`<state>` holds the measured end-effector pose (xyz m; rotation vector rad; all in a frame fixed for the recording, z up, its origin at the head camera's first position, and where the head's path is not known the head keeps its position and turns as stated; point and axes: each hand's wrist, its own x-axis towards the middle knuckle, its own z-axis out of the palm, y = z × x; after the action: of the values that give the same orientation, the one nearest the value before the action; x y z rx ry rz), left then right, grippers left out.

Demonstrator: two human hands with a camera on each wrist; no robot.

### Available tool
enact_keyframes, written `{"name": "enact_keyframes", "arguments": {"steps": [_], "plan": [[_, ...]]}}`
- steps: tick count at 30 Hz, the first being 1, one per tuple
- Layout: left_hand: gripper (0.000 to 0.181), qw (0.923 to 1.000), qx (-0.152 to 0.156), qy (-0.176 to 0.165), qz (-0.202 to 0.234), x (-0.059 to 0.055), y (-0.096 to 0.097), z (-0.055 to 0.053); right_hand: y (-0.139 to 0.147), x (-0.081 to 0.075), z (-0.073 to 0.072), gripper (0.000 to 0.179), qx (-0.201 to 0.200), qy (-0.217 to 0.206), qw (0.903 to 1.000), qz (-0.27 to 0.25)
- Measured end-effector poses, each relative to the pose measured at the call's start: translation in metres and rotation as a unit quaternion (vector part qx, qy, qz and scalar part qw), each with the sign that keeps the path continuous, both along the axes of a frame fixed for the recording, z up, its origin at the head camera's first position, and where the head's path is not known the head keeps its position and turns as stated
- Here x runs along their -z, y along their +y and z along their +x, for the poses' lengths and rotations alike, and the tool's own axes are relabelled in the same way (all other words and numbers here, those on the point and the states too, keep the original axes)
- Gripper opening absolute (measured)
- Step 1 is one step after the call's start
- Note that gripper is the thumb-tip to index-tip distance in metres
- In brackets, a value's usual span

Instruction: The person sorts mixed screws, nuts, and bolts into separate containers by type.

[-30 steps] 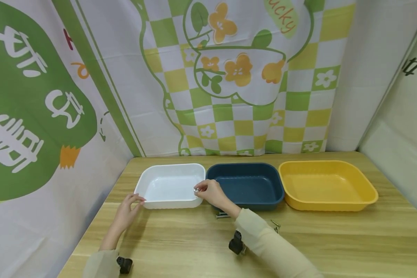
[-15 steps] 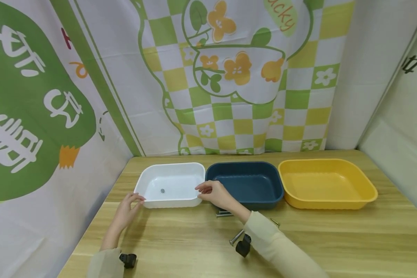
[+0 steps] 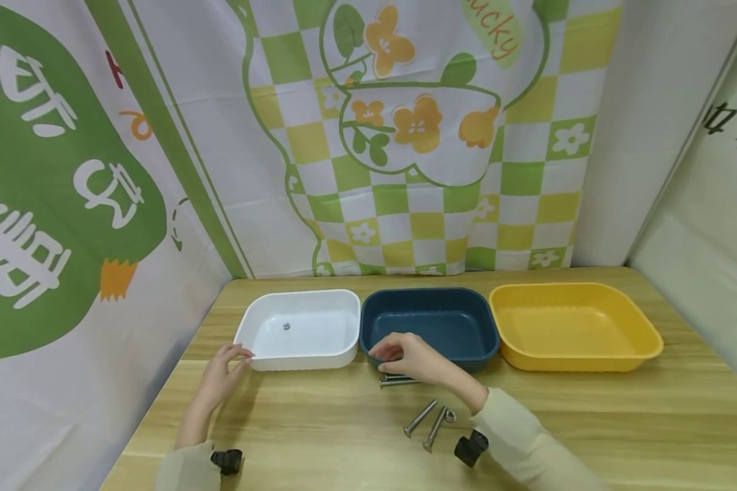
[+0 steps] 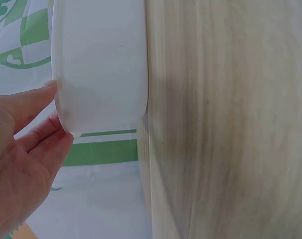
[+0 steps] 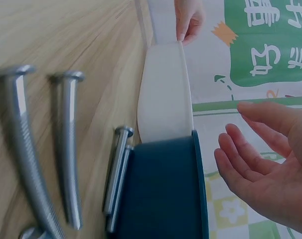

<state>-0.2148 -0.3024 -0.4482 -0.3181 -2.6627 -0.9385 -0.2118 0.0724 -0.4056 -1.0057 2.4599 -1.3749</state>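
My left hand (image 3: 218, 375) holds the near left corner rim of a white plastic bin (image 3: 304, 363) with thumb and fingertips. A small metal nut (image 3: 286, 326) lies on that bin's floor. My right hand (image 3: 414, 358) hovers by the front rim of a dark blue bin (image 3: 442, 327), fingers loosely bent and holding nothing. Below it, a pair of bolts (image 3: 399, 382) lies along the blue bin's front wall, partly hidden. Nearer to me lie a bolt (image 3: 420, 418), another bolt (image 3: 436, 428) and a nut (image 3: 451, 415).
A yellow bin (image 3: 580, 363) stands right of the blue one, the three bins forming a row at the back of the wooden table (image 3: 319, 436). Behind hangs a patterned curtain (image 3: 405, 225). My right forearm (image 3: 528, 436) crosses over the table's right side.
My right hand has let go of the nut, which is now in the white bin. It has drawn back to the right, uncovering bolts and another nut. My left hand stays put.
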Motion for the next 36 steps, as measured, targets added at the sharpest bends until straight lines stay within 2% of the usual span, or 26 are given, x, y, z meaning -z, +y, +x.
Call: {"name": "enact_keyframes", "arguments": {"steps": [6, 15, 19, 23, 26, 30, 36], "plan": [[0.007, 1.0, 0.001, 0.003, -0.003, 0.0, -0.001, 0.001, 0.022, 0.006, 0.008, 0.022, -0.022, 0.027, 0.9991, 0.026], [0.009, 0.9998, 0.001, -0.02, 0.0, 0.0, -0.001, 0.001, 0.049, 0.012, 0.018, 0.02, -0.039, 0.02, 0.9975, 0.055], [0.009, 0.9998, 0.003, -0.017, 0.006, 0.001, -0.001, 0.003, 0.059, 0.014, 0.024, 0.021, -0.033, 0.01, 0.9973, 0.065], [0.008, 0.9999, 0.004, -0.002, 0.01, 0.002, -0.001, 0.004, 0.068, 0.019, 0.029, 0.023, -0.017, -0.02, 0.9965, 0.079], [0.007, 0.9999, 0.005, 0.01, 0.012, 0.002, 0.0, 0.004, 0.074, 0.024, 0.032, 0.023, -0.01, -0.009, 0.996, 0.088], [0.007, 0.9998, 0.003, 0.011, 0.019, 0.002, 0.001, 0.004, 0.081, 0.029, 0.035, 0.022, -0.013, 0.033, 0.9953, 0.09], [0.008, 0.9997, -0.001, 0.019, 0.018, 0.002, 0.002, 0.002, 0.088, 0.036, 0.039, 0.023, -0.004, 0.02, 0.9962, 0.084]]}}
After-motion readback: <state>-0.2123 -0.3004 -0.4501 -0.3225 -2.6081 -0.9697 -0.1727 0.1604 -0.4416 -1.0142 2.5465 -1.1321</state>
